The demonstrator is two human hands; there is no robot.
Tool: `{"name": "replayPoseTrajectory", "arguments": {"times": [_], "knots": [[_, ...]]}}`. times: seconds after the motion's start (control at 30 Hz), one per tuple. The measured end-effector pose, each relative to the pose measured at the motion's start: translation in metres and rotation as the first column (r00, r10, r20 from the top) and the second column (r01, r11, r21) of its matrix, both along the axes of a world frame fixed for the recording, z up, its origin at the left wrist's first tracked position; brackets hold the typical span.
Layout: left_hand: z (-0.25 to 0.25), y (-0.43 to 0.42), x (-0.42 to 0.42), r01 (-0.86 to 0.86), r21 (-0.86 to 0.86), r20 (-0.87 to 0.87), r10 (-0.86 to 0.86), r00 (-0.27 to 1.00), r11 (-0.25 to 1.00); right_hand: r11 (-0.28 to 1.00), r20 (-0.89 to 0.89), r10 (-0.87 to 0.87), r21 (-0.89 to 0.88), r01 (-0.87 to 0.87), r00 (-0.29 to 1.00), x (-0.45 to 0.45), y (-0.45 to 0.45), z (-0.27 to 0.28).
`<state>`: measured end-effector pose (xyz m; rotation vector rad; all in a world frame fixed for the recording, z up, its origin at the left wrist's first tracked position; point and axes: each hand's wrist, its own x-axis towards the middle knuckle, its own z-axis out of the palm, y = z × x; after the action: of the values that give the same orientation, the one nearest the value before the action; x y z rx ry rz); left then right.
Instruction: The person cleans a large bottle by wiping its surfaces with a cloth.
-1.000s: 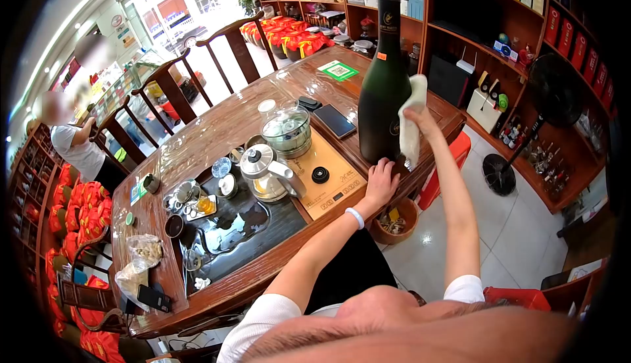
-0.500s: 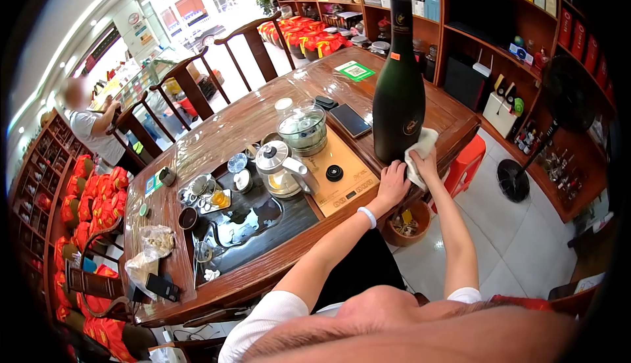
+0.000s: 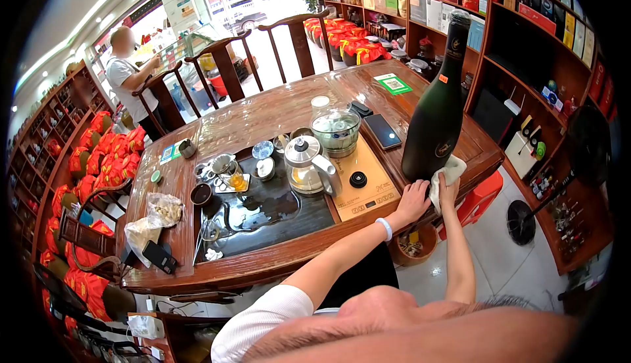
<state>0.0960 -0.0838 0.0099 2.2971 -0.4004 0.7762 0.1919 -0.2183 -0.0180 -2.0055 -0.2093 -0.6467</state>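
Right grip (image 3: 449, 193): closed on a white cloth (image 3: 453, 166), which bears against the lower side of the bottle (image 3: 434, 114). The cloth looks soft and limp; hold it bunched, palm behind it. Left grip (image 3: 413, 200): placed left of the right grip, fingers at the bottle's foot; whether they clamp it or only rest there cannot be told. The bottle stands directly beyond both grips, near the edge of the table (image 3: 263, 116). Judged by its bulk, it should be heavy if full; the body appears to be smooth, rigid glass, liable to slip and to break if toppled. Take hold of the neck (image 3: 455, 42) with one grip and support the base with the other. Long axis: near vertical, base at the grips, neck pointing up and away above them. The bottle leans right in view, as do the uprights of the shelf (image 3: 485, 60) beyond, so camera angle may account for the lean. The emblem (image 3: 445, 148) low on the body faces the grips' side.
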Motion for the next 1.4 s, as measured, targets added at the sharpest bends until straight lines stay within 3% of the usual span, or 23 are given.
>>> {"name": "replayPoseTrajectory", "arguments": {"times": [0.07,0.17,0.23,0.3,0.37,0.43,0.47,0.5,0.53,0.57,0.67,0.73,0.77,0.8,0.83,0.93,1.1,1.4], "knots": [[0.002,-0.001,-0.001,-0.001,-0.017,0.018,0.001,1.000,1.000,0.999,-0.021,-0.029,0.042,0.030,0.999,-0.002,0.000,0.003],[0.003,-0.001,-0.002,-0.022,0.012,-0.012,0.022,1.000,1.000,0.991,-0.205,-0.079,0.089,0.099,0.976,-0.008,-0.003,0.021],[0.003,-0.002,-0.002,-0.026,0.018,-0.003,0.026,1.000,1.000,0.991,-0.287,0.023,0.132,0.016,0.958,0.019,-0.024,0.013],[0.004,-0.001,-0.004,-0.035,0.030,-0.001,0.035,0.999,0.999,0.999,-0.193,-0.011,0.030,0.017,0.981,0.033,-0.034,0.030],[0.005,-0.002,-0.003,-0.034,0.015,0.009,0.034,0.999,0.999,0.991,-0.395,-0.064,-0.133,0.012,0.916,0.019,-0.042,0.083],[0.006,0.000,-0.002,-0.029,0.019,-0.001,0.029,1.000,0.999,0.990,-0.303,0.045,0.143,-0.001,0.952,0.069,-0.061,0.070],[0.006,0.000,-0.002,-0.020,0.026,-0.019,0.021,1.000,0.999,0.953,-0.308,0.127,0.301,-0.030,0.943,0.068,-0.057,0.092],[0.005,-0.001,-0.002,-0.021,0.025,-0.020,0.021,1.000,0.999,0.939,-0.408,0.112,0.341,0.037,0.906,0.064,-0.050,0.124],[0.005,-0.001,-0.002,-0.020,0.013,-0.029,0.020,0.999,1.000,0.894,-0.308,0.199,0.446,-0.043,0.930,0.065,-0.043,0.144],[0.004,-0.001,-0.001,-0.022,0.001,-0.037,0.022,0.999,1.000,0.859,-0.273,0.260,0.503,-0.093,0.926,0.069,-0.038,0.162],[0.008,-0.001,-0.003,-0.011,-0.025,-0.051,0.009,0.999,1.000,0.893,-0.228,0.223,0.438,-0.105,0.948,0.091,-0.019,0.212],[0.003,-0.001,0.000,-0.006,-0.027,-0.039,0.005,0.999,1.000,0.782,-0.156,0.410,0.567,-0.258,0.899,0.115,-0.012,0.241],[0.001,-0.001,0.001,-0.005,-0.018,-0.043,0.005,0.999,1.000,0.639,-0.018,0.542,0.658,-0.398,0.840,0.123,-0.006,0.258],[0.000,0.000,0.001,-0.002,-0.025,-0.052,0.000,0.999,1.000,0.624,-0.062,0.558,0.689,-0.369,0.828,0.127,-0.006,0.283],[0.002,-0.001,0.000,0.008,-0.033,-0.061,-0.010,0.998,0.999,0.426,0.044,0.733,0.748,-0.509,0.679,0.124,-0.003,0.304],[0.002,-0.002,0.000,0.000,-0.043,-0.037,-0.002,0.999,0.999,0.372,0.056,0.829,0.690,-0.622,0.557,0.115,0.025,0.347],[0.000,-0.003,0.000,0.001,-0.035,-0.030,-0.002,1.000,0.999,0.482,-0.047,0.820,0.593,-0.645,0.570,0.105,0.051,0.326],[-0.003,-0.003,0.005,-0.011,-0.023,-0.044,0.010,0.999,1.000,0.530,-0.088,0.742,0.684,-0.501,0.664,0.123,0.042,0.198]]}}
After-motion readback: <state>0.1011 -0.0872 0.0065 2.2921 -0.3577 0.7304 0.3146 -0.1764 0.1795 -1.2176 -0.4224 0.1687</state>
